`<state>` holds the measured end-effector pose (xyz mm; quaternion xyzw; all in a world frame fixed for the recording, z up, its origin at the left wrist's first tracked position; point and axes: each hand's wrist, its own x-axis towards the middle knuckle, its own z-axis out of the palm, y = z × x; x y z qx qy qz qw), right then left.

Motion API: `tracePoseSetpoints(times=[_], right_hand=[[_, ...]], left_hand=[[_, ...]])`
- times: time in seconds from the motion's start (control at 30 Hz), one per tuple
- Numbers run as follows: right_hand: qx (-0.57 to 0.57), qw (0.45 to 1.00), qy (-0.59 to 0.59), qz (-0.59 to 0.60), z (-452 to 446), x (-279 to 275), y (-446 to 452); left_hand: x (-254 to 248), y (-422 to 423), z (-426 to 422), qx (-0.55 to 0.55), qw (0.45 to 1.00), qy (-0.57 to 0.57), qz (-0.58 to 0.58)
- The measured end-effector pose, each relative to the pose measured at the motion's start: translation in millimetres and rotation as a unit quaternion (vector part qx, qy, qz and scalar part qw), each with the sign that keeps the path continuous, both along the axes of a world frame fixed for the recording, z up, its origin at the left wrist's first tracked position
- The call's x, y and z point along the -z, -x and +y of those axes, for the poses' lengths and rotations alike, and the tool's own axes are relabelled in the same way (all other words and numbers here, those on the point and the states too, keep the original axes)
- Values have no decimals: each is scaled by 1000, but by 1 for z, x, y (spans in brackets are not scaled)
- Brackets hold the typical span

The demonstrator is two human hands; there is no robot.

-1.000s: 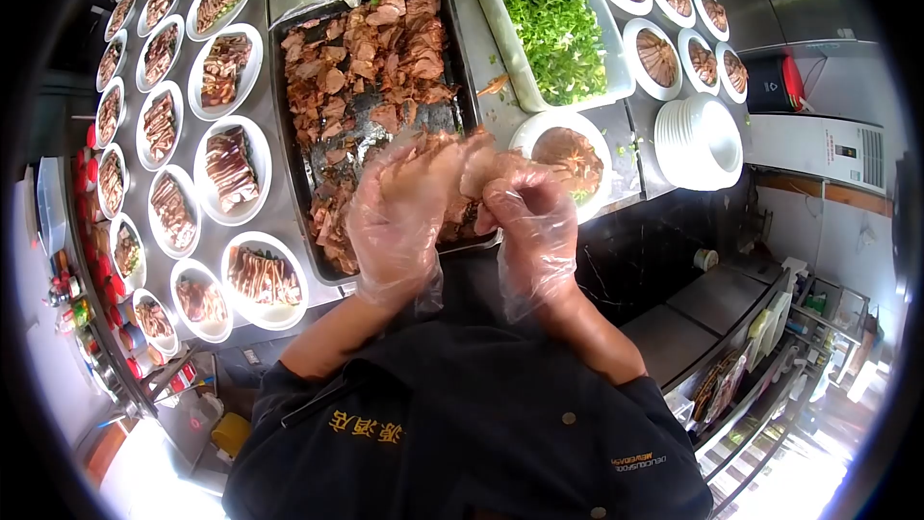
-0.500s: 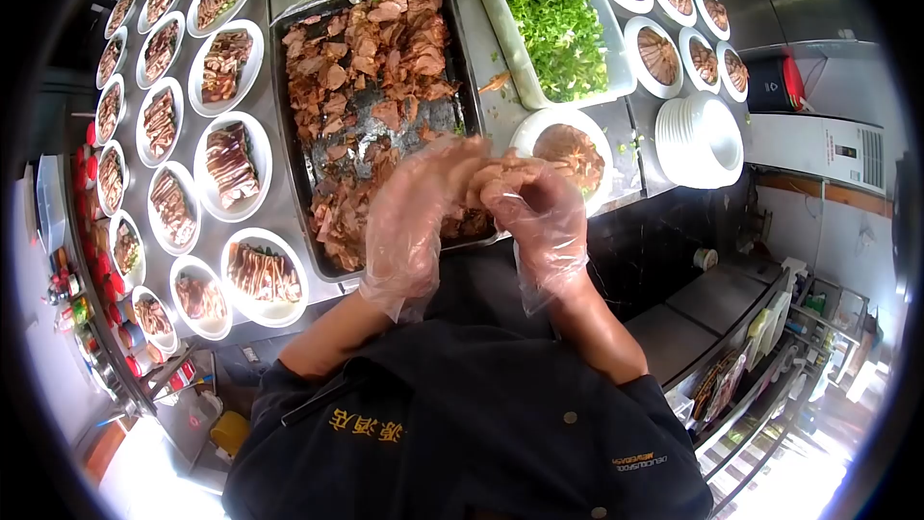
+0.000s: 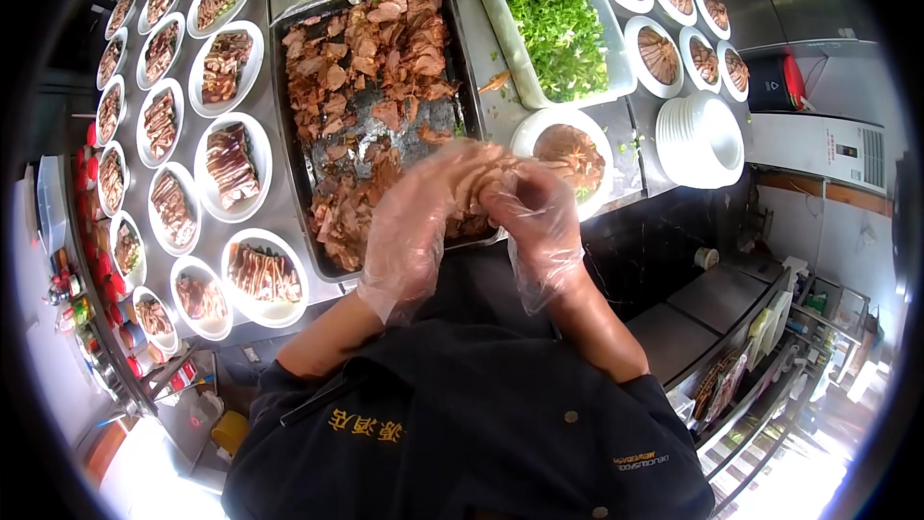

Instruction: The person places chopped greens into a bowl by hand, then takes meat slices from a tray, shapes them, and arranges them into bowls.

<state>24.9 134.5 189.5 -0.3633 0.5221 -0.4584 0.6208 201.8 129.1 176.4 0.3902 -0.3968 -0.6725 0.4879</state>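
Both hands wear clear plastic gloves and meet above the near right edge of a black tray [image 3: 460, 48] of sliced cooked meat [image 3: 356, 48]. Between them is a small stack of meat slices [image 3: 478, 176], partly hidden by the fingers. My left hand [image 3: 412, 231] curves around the stack from the left, fingers closed. From the right, my right hand [image 3: 541, 226] pinches the slices with its thumb and fingers curled in. Just beyond the right hand stands a white bowl [image 3: 599, 191] with meat slices arranged in it.
A plastic tub [image 3: 568, 101] of chopped green herbs sits behind the bowl. Stacked white bowls [image 3: 698, 143] stand at the right table edge. Rows of filled bowls [image 3: 233, 169] cover the left side, and more filled bowls [image 3: 658, 56] stand at the back right.
My two hands have shifted slightly, with the right hand a little farther left and the fingers closer around the meat slices. The tray and bowls stay where they were.
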Motion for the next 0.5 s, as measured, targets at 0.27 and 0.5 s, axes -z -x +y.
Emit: tracePoseSetpoints(times=[0.27, 0.5], right_hand=[[-32, 999, -10, 19, -1, -8, 5], [-8, 998, 12, 59, 0, -1, 8]], left_hand=[[-7, -1, -2, 23, 996, -32, 80], [15, 10, -4, 19, 982, -30, 183]])
